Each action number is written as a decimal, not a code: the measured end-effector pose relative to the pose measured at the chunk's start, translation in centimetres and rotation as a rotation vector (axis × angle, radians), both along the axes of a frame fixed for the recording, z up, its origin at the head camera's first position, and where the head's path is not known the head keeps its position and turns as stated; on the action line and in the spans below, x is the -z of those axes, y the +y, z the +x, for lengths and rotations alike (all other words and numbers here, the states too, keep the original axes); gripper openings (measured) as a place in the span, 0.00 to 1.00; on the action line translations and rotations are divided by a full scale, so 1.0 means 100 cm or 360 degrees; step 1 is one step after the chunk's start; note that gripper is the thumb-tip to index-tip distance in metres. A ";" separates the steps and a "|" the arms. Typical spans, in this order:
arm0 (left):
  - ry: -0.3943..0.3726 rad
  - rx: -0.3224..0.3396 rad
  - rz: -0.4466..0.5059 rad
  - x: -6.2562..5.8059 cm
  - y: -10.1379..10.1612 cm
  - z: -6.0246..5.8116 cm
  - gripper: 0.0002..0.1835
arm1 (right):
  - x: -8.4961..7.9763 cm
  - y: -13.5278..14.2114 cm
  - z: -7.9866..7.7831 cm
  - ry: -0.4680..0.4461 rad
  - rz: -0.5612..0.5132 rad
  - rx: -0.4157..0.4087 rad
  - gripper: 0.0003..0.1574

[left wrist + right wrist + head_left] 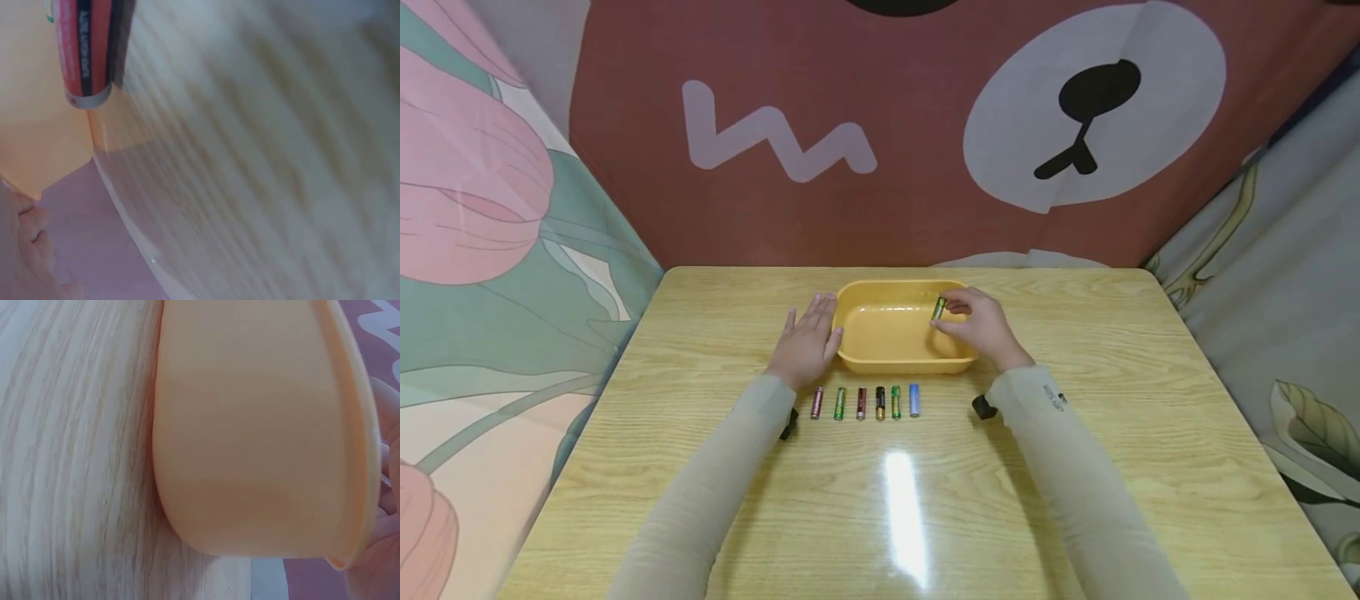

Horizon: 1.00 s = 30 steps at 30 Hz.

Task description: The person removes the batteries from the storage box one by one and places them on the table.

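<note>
A yellow plastic basin (906, 367) stands toward the back of the wooden table. My left hand (805, 342) lies against its left side with the fingers straight; in the left wrist view its fingers (28, 244) show at the lower left. Over the basin's right part, my right hand (981, 327) pinches a green and dark battery (938, 308) between thumb and fingers. In front of the basin runs a row of batteries: a dark red battery (817, 402), a green battery (840, 403), another dark red one, a black and gold battery (881, 403), another green one and a blue battery (914, 400).
The wooden table (1097, 467) reaches back to a brown curtain (917, 208) with a cartoon bear face. Patterned cloth (475, 333) hangs on the left, and more hangs on the right. A black wrist device (983, 407) sits below the right cuff.
</note>
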<state>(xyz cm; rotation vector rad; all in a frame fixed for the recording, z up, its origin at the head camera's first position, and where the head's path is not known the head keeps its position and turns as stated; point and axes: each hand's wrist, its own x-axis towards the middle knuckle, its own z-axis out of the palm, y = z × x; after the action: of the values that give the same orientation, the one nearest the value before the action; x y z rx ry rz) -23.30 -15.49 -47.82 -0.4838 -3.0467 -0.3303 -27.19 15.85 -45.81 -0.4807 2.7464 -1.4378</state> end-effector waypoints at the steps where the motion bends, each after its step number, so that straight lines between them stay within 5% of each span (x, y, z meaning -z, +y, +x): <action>1: 0.0002 -0.0002 -0.0002 0.000 0.000 0.000 0.34 | -0.001 0.000 0.001 -0.0005 -0.0011 0.0007 0.37; 12: 0.0015 0.0013 -0.0009 -0.002 0.000 0.001 0.34 | -0.010 0.002 0.018 0.0034 -0.0084 0.0063 0.40; 30: 0.0004 0.0009 0.0023 -0.002 0.000 0.001 0.33 | -0.017 0.004 0.047 0.0009 -0.0554 0.0017 0.34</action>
<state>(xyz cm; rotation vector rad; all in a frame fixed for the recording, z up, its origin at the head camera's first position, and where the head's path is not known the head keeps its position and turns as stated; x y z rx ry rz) -23.20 -15.47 -47.61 -0.4913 -3.0388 -0.3518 -22.49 16.25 -44.14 -0.4740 2.5087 -1.9289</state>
